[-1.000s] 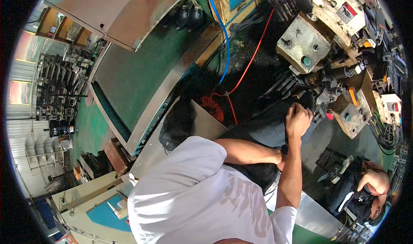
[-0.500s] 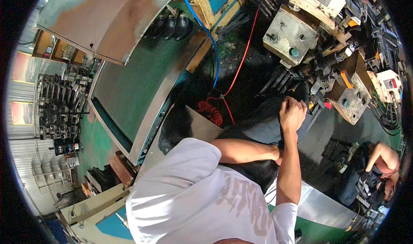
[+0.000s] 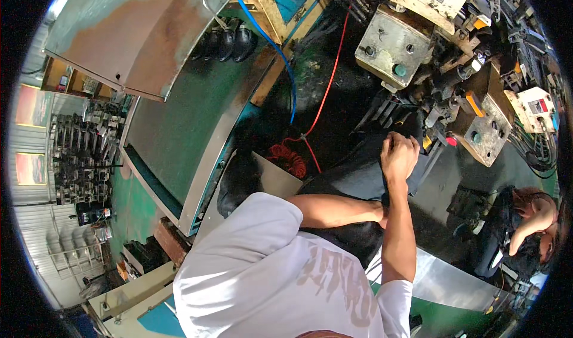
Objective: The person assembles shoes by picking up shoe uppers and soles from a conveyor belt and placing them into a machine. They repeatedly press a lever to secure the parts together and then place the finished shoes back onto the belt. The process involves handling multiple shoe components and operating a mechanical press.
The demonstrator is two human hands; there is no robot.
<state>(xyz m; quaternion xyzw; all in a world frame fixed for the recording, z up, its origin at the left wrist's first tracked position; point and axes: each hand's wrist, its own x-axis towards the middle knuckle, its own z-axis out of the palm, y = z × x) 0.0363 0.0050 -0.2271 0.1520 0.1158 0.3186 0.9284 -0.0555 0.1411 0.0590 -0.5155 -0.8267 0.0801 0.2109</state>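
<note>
My right hand [image 3: 399, 156] rests on the knee of my dark trousers [image 3: 352, 165], fingers loosely bent and a little apart. No object shows in it. My left forearm [image 3: 337, 210] lies across my lap. My left hand [image 3: 383, 214] passes behind my right forearm [image 3: 399, 236], so its fingers are hidden. Past my knee stand a grimy metal control box [image 3: 394, 48] with a green button and a second control box [image 3: 486, 129].
At left stands a machine with a green bed [image 3: 185, 129] under a rusty panel [image 3: 113, 45]. A blue hose [image 3: 280, 54] and a red hose [image 3: 329, 87] with a red coil [image 3: 287, 159] hang ahead. Another person [image 3: 531, 224] crouches at far right, beyond a shiny metal sheet [image 3: 441, 278].
My view has shifted slightly, while my arms keep their pose. The person at far right has changed posture, the head and arm lower and bent inward.
</note>
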